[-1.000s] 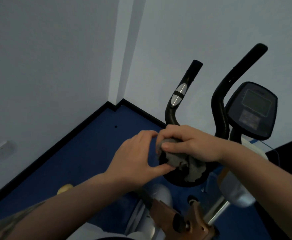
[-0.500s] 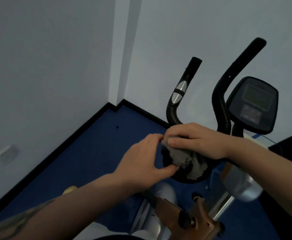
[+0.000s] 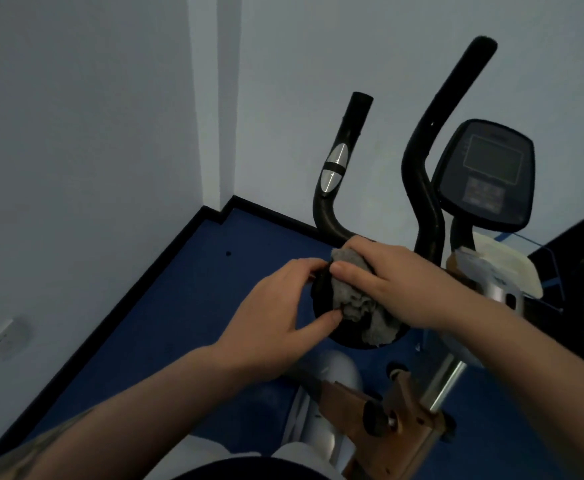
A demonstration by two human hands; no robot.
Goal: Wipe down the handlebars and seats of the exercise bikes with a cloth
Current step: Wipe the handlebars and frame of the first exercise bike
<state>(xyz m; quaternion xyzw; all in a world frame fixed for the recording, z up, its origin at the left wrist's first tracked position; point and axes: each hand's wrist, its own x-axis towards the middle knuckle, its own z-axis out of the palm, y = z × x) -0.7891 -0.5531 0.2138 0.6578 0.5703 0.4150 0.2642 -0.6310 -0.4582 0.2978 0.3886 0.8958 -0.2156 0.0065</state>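
Note:
A black exercise-bike seat [image 3: 347,338] lies in the middle of the view, mostly covered by my hands. My right hand [image 3: 399,280] grips a crumpled grey cloth [image 3: 354,304] and presses it onto the seat's top. My left hand [image 3: 276,306] holds the seat's left edge, fingers curled over the rim, thumb tip touching the cloth. Beyond the seat rise two black handlebars, the left one [image 3: 339,161] with silver sensor plates and the right one [image 3: 432,133] taller.
A dark console [image 3: 484,171] sits right of the handlebars. The bike stands in a room corner on blue floor [image 3: 186,306], with white walls close behind and a wall socket [image 3: 5,337] at the left. A brown seat post with a black knob [image 3: 375,417] is below.
My right hand has slid the cloth a little toward the seat's far left edge, bunching it higher. My left hand stays on the seat's rim.

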